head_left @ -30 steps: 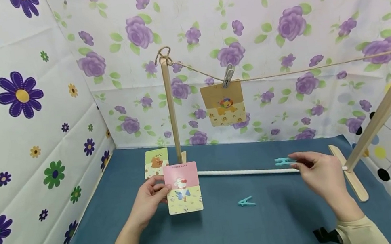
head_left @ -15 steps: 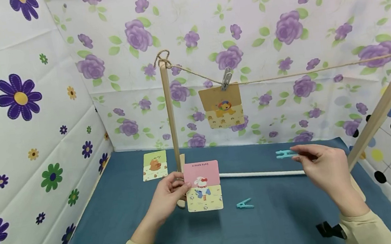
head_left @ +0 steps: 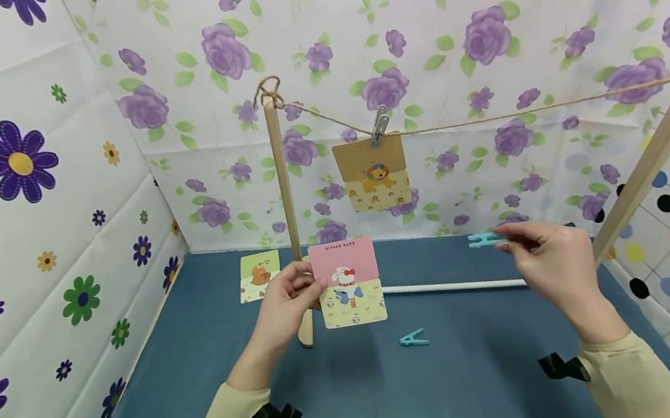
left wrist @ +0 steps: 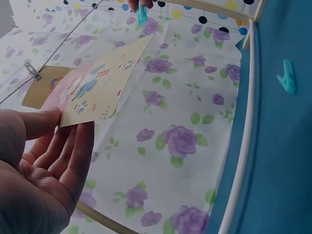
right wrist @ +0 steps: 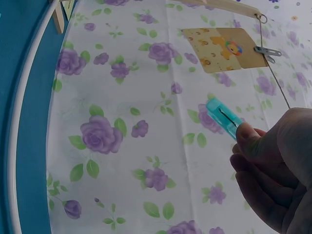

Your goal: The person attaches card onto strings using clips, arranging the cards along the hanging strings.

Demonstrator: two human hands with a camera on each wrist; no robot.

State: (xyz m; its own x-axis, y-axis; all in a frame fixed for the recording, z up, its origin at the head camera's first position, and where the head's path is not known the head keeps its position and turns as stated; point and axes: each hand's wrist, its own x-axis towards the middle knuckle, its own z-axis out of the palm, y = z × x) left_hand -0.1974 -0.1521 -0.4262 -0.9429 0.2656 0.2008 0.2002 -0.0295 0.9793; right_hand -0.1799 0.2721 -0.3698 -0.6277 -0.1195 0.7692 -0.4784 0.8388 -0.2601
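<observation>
My left hand (head_left: 287, 309) pinches the left edge of a pink and yellow card (head_left: 349, 284) with a rabbit picture, thumb in front and fingers behind. The card is upright above the table, below the string. Between thumb and fingers, my right hand (head_left: 558, 265) holds a turquoise clothespin (head_left: 485, 239), its nose pointing left. A brown lion card (head_left: 375, 175) hangs from the string (head_left: 475, 121) by a grey metal clip (head_left: 380, 125). On the table lies another turquoise clothespin (head_left: 414, 339). A green card (head_left: 259, 276) with a brown cartoon picture lies at the back left.
Wooden posts at left (head_left: 282, 173) and right (head_left: 649, 163) carry the string. A white rod (head_left: 445, 286) runs low between them across the blue tabletop (head_left: 457, 389). Flowered cloth (head_left: 445, 35) covers the back wall.
My left hand has brought the rabbit card rightward and then up. My right hand has raised the clothespin a little. The lion card still hangs from the string.
</observation>
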